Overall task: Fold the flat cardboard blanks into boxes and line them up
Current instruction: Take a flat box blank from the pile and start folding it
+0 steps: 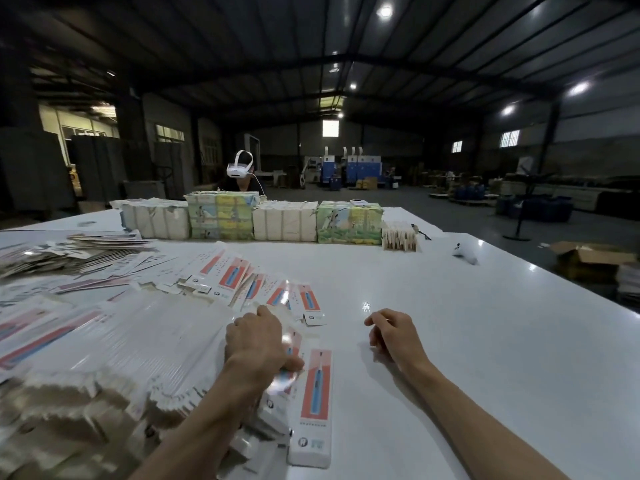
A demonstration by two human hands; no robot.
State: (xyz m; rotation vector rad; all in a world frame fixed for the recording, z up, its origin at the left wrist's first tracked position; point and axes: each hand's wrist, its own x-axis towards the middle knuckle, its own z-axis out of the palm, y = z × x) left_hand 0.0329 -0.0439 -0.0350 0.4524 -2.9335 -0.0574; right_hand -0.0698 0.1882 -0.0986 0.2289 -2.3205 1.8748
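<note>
At a white bench (450,341), a worker's left hand (254,344) curls its grip round a flat blank (284,384) at the edge of the heap of blanks (121,341). The right hand (394,336) hovers beside it, fingers loose and holding nothing. This looks like the pick-up step; folding will likely need both hands on the blank.

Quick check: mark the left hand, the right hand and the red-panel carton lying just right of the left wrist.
left hand (256,344): head view, back of the hand.
right hand (394,336): head view, back of the hand.
red-panel carton (314,393): head view, its red printed face.
</note>
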